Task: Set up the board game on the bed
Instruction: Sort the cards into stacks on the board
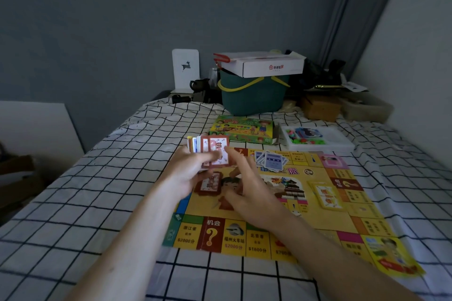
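Note:
A yellow game board (pixel 315 212) lies flat on the checked bedsheet (pixel 97 203). My left hand (pixel 193 171) holds a stack of cards (pixel 210 149) above the board's far left corner, a red-bordered card facing me. My right hand (pixel 249 188) hovers beside it over the board's middle, fingers spread and relaxed, holding nothing. One red card (pixel 209 184) lies on the board under my hands. A loose pile of blue cards (pixel 270 160) sits near the board's far edge. Yellow cards (pixel 326 194) lie at the right.
The green game box (pixel 242 129) and a white tray of small coloured pieces (pixel 315 137) lie beyond the board. A dark green basket (pixel 254 95) carrying a white carton (pixel 264 65) stands at the bed's head, with clutter to its right. A wall runs along the right.

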